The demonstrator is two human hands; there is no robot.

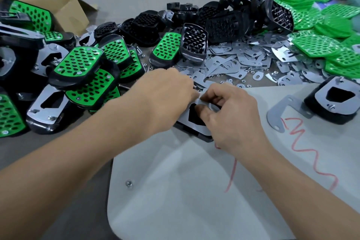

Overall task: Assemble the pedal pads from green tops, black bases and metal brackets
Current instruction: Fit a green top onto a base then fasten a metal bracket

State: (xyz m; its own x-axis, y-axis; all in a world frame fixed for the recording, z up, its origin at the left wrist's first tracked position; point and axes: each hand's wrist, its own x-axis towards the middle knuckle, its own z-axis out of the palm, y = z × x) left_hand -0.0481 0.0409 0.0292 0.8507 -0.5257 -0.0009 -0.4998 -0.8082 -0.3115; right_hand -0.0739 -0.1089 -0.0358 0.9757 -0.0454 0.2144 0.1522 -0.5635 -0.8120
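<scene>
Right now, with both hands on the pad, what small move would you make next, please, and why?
Probably seat what looks like a small fastener, pinched by the left hand, at the far end of the metal bracket. The right hand holds that bracket on the upturned black base, and the pad at right shows screws through its bracket.

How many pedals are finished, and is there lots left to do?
Plenty are done: finished pads are heaped on the left. Right now the right hand grips a metal bracket on one black base, the left hand at its edge. Lots remain: piles of loose black bases, brackets and green tops.
</scene>
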